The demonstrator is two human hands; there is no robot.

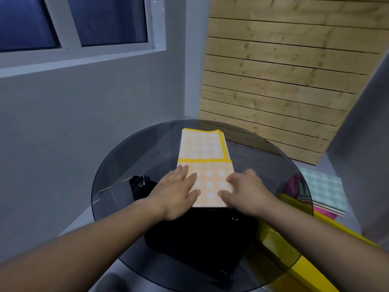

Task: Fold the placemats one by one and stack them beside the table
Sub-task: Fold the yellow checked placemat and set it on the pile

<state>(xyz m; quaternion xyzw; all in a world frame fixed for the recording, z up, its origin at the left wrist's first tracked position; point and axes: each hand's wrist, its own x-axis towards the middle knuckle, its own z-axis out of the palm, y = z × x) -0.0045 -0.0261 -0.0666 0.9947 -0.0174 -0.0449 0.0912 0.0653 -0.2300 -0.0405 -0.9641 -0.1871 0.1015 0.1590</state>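
Note:
An orange-and-white checked placemat (pixel 205 157) with a yellow border lies folded into a long strip on the round glass table (pixel 117 165). My left hand (pixel 176 192) lies flat on the strip's near left corner, fingers straight. My right hand (pixel 246 190) rests on the near right corner with its fingers bent down onto the cloth. A stack of folded placemats (pixel 324 190), green check on top with pink edges below, sits to the right of the table, lower down.
A black base (pixel 200 234) shows through the glass under the table. A yellow piece of furniture (pixel 280 245) stands at the right, below the glass edge. A wooden slat wall (pixel 273 81) is behind, a grey wall and window to the left.

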